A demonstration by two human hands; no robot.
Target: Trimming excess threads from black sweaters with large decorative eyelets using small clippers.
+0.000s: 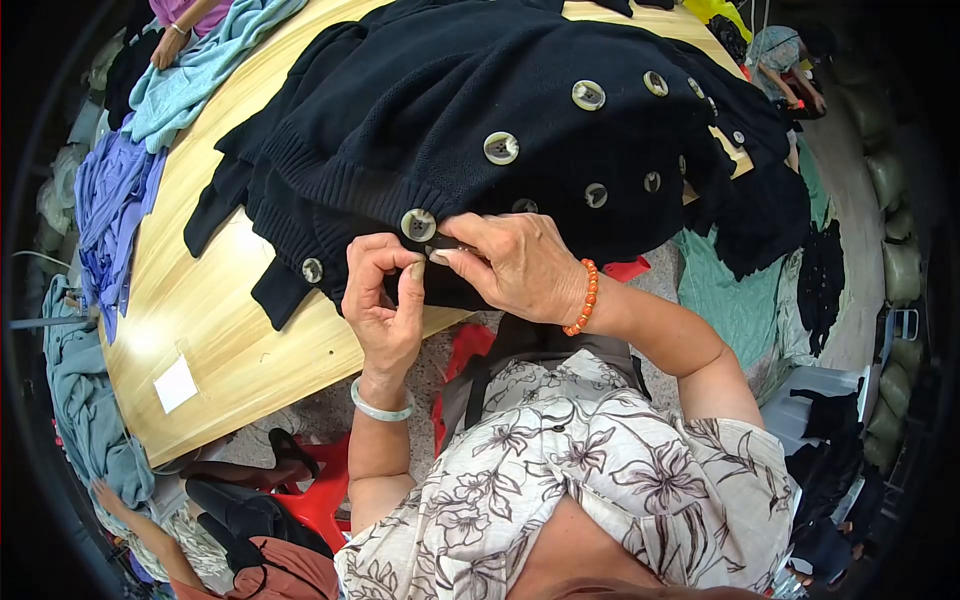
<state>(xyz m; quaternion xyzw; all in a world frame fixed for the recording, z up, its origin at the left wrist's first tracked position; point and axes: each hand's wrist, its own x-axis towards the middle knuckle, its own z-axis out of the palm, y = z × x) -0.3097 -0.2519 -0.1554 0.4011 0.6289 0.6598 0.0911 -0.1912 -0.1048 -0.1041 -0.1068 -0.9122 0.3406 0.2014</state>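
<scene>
A black knitted cardigan (400, 120) with ribbed edges lies bunched over the table, its large marbled buttons showing. My left hand (385, 300), a pale bangle on its wrist, is closed in a pinch just below one button (418, 225) at the ribbed edge. What lies between its fingertips is too small to make out. Close beside it, my right hand (520, 262) wears an orange bead bracelet (581, 298). Its thumb and forefinger are closed on a slim dark thing (455, 243), whose kind I cannot tell against the black knit. Both sets of fingertips nearly meet under the button.
The wooden table (250, 350) carries a white paper square (176, 384). Purple garments (105, 205) and teal ones (190, 85) hang over its left edge. Co-workers are at the upper left, upper right and lower left. A red stool (325, 480) and green cloth (730, 300) are nearby.
</scene>
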